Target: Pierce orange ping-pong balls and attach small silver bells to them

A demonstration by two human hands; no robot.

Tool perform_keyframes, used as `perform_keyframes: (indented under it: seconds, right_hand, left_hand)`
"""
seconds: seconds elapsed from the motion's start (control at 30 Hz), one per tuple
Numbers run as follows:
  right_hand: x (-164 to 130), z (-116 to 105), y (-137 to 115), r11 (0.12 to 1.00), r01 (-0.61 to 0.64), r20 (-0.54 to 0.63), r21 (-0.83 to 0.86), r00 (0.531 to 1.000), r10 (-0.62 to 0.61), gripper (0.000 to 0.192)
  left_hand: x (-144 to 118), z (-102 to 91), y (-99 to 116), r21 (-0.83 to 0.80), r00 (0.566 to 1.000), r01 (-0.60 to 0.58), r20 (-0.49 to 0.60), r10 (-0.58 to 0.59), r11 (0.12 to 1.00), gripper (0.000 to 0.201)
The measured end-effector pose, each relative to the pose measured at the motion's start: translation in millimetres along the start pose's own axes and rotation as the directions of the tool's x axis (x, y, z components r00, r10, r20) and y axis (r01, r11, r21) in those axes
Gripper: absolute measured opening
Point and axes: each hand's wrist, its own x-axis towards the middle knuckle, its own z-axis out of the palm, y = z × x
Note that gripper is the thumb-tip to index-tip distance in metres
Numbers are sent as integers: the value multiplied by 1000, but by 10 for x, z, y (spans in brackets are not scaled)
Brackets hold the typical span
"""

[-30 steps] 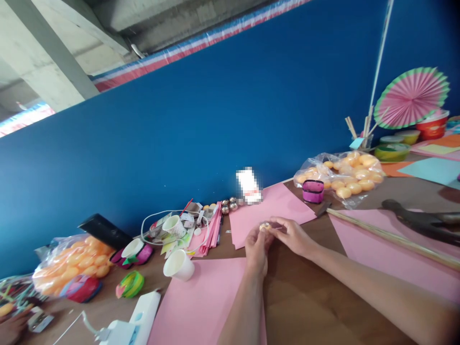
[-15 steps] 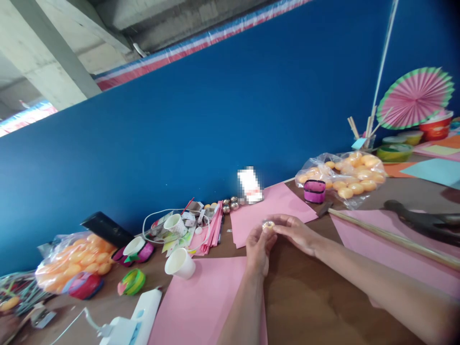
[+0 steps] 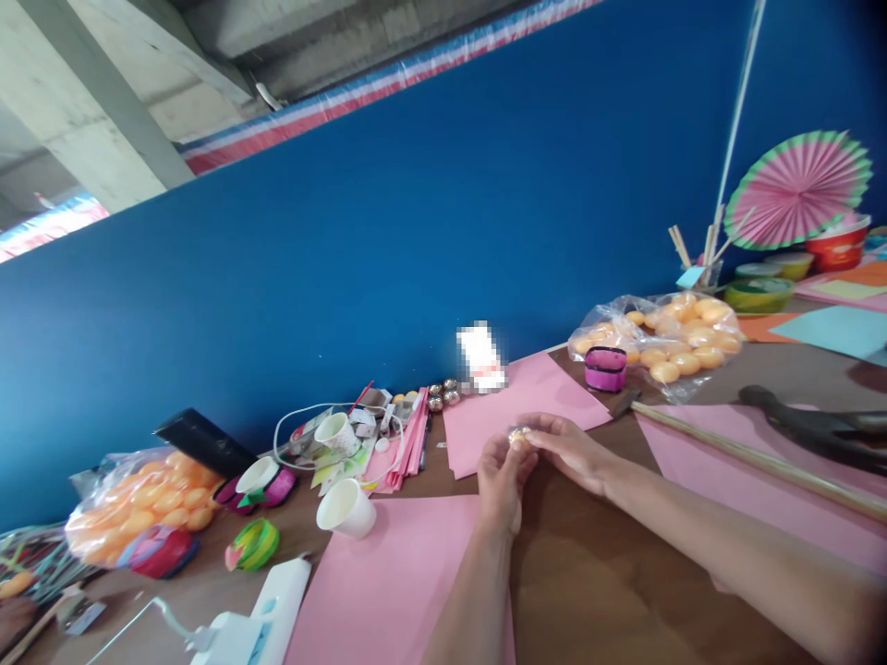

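A small shiny ball [image 3: 518, 436], silvery with a pale orange patch, is pinched between my two hands above the brown table. My left hand [image 3: 500, 473] grips it from below and the left, thumb against its front. From the right, the fingertips and thumb of my right hand [image 3: 565, 448] close on it too. Fingers cover much of the ball. Pink paper sheets [image 3: 513, 402] lie just behind my hands, and another pink sheet [image 3: 394, 582] reaches under my left forearm. Several shiny metallic balls [image 3: 443, 395] sit together by the blue wall.
A white paper cup [image 3: 346, 508] stands left of my hands, near a white power strip [image 3: 281, 591]. Bags of orange balls lie at left [image 3: 152, 494] and right [image 3: 683, 337]. Scissors [image 3: 796, 420] and a long rod [image 3: 748, 453] rest on the right.
My left hand has shifted slightly right, and the ball has turned or moved a little within my fingers. Everything else stays put.
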Motion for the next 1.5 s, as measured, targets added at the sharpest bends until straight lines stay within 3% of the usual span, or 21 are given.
perform_keyframes:
  seconds: [0.4, 0.93, 1.13, 1.4, 1.5]
  right_hand:
    - [8, -4, 38, 1000, -6, 17, 6, 1000, 6, 31]
    - [18, 26, 30, 1000, 28, -34, 13, 999, -27, 25]
    - [31, -2, 42, 998, 54, -17, 17, 998, -53, 25]
    - [44, -19, 56, 960, 146, -19, -238, 988, -155, 29]
    - [87, -109, 39, 883, 188, -21, -431, 976, -218, 29]
  left_hand:
    - [0, 11, -2, 21, 999, -14, -40, 15, 1000, 27]
    - [-21, 38, 19, 31, 999, -38, 28, 37, 999, 29]
    - [12, 2, 12, -21, 1000, 8, 24, -8, 1000, 30]
    - [46, -33, -27, -53, 999, 21, 49, -18, 998, 27]
    - [69, -53, -38, -128, 998, 59, 10, -58, 990, 24]
